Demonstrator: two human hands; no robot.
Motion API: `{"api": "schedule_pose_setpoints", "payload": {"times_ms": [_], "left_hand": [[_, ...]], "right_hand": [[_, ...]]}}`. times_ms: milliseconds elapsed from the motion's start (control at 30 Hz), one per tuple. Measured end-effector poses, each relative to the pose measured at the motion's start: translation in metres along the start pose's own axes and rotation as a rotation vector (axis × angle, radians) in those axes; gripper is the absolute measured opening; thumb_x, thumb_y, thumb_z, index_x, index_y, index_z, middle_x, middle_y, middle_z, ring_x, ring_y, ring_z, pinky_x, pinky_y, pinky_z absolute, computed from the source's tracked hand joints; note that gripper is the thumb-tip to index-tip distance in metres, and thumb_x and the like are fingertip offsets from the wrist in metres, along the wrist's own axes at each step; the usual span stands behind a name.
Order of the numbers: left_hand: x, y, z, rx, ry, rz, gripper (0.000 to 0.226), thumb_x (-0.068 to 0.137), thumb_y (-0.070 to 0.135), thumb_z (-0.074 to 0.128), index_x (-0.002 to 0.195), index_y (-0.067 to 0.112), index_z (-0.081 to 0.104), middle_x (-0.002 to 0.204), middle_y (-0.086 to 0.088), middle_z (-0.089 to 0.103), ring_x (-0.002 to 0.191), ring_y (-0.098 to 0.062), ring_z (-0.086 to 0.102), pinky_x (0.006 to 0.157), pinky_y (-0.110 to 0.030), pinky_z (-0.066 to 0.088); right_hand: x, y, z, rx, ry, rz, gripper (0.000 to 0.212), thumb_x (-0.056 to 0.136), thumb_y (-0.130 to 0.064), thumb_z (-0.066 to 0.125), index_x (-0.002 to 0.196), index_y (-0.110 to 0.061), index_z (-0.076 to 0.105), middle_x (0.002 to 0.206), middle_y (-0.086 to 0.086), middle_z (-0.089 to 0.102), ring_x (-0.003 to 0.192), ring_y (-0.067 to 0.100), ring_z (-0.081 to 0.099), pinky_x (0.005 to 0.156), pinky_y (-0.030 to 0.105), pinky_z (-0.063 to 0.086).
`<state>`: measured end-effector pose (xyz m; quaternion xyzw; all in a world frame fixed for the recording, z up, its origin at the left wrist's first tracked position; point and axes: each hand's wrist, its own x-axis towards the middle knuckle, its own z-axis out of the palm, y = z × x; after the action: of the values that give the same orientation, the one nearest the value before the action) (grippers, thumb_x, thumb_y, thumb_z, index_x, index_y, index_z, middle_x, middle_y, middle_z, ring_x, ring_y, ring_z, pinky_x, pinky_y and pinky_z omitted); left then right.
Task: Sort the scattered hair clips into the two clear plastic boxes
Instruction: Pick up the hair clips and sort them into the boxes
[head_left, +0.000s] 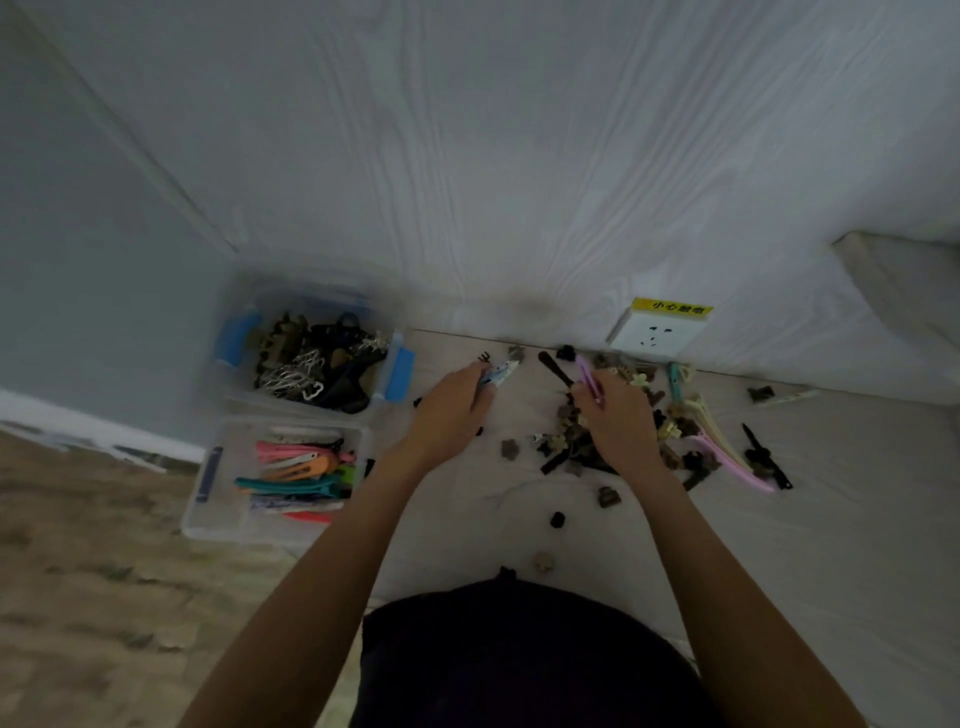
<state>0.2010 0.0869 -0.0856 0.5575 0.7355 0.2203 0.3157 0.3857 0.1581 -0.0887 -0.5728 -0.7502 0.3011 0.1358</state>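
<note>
The left hand (453, 402) pinches a pale blue flat clip (500, 373) between curled fingers, and the right hand (615, 413) grips a long pink clip (588, 378) above the heap of small clips (576, 441), brown and black claw shapes, scattered on the pale smooth surface (831, 519). At left stand two clear plastic boxes: the far box (311, 358), with blue latches, holds dark and metallic claw clips; the near box (280, 478) holds long, flat, colourful clips. More long pastel clips (722, 441) lie right of the heap.

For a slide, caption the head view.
Left hand and right hand each hold a clip beside two boxes.
</note>
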Motion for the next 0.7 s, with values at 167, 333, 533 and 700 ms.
{"api": "schedule_pose_setpoints", "payload": {"times_ms": [167, 333, 533, 700], "left_hand": [[-0.064, -0.016, -0.042, -0.165, 0.165, 0.081, 0.012, 0.097, 0.023, 0.044, 0.105, 0.016, 0.049, 0.074, 0.008, 0.046, 0.064, -0.002, 0.043, 0.057, -0.017, 0.033], [-0.117, -0.087, -0.078, 0.079, 0.278, -0.029, 0.031, 0.092, 0.026, 0.046, 0.115, 0.008, 0.057, 0.093, -0.009, 0.061, 0.084, -0.025, 0.056, 0.069, -0.029, 0.037], [-0.145, -0.141, -0.08, 0.241, 0.113, -0.18, 0.037, 0.08, 0.019, 0.068, 0.116, 0.013, 0.061, 0.113, -0.01, 0.065, 0.105, -0.03, 0.058, 0.088, -0.034, 0.043], [-0.159, -0.146, -0.083, 0.167, 0.296, -0.136, 0.042, 0.08, 0.014, 0.069, 0.12, 0.014, 0.058, 0.117, -0.008, 0.063, 0.109, -0.024, 0.058, 0.098, -0.033, 0.039]], "right_hand": [[-0.024, -0.026, 0.004, 0.256, -0.129, 0.035, 0.018, 0.092, -0.023, 0.053, 0.081, -0.01, 0.062, 0.065, 0.005, 0.058, 0.056, 0.015, 0.051, 0.057, 0.025, 0.04], [-0.05, -0.081, 0.029, 0.321, -0.252, -0.102, 0.011, 0.09, -0.024, 0.057, 0.085, -0.015, 0.062, 0.072, 0.012, 0.063, 0.056, 0.012, 0.054, 0.058, 0.02, 0.044], [-0.061, -0.139, 0.072, 0.127, -0.211, -0.303, 0.019, 0.088, -0.025, 0.059, 0.083, -0.007, 0.06, 0.063, 0.003, 0.055, 0.052, 0.012, 0.045, 0.052, 0.02, 0.031], [-0.071, -0.181, 0.105, -0.095, -0.27, -0.459, 0.02, 0.09, -0.025, 0.056, 0.104, -0.012, 0.061, 0.085, 0.006, 0.06, 0.073, 0.018, 0.052, 0.063, 0.027, 0.033]]}}
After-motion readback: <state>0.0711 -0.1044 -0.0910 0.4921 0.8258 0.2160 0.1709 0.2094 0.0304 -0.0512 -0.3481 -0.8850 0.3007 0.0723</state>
